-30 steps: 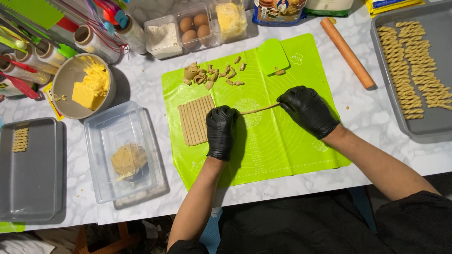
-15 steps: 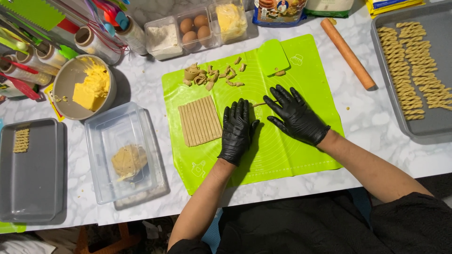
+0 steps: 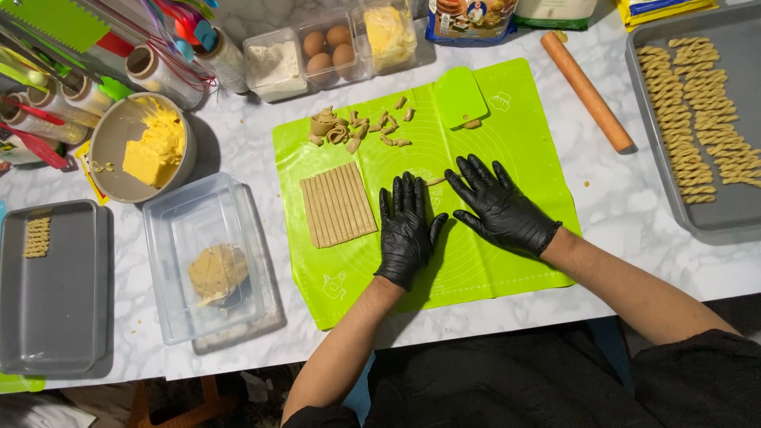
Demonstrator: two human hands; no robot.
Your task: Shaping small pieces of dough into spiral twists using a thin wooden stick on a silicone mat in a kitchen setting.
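A marbled worktop [image 3: 634, 198] fills the frame, and at its centre a green silicone mat [image 3: 523, 143] is spread. On the mat, left of centre, a rectangular slab of dough cut into strips [image 3: 337, 204] is seen lying flat, untouched. A second ago one thin strip was stretched between the two gloved hands; now both hands have been laid flat on the mat with fingers spread wide, and that dough strip [image 3: 434, 181] is glimpsed only as a short end between them, pressed beneath the palms, which suggests rolling is under way. The left hand [image 3: 406, 230] lies just right of the slab, the right hand [image 3: 501, 208] beside it toward centre right. Dough scraps [image 3: 357, 127] are heaped above the slab. At upper right a grey tray [image 3: 741, 214] of twisted sticks [image 3: 697, 111] is seen.
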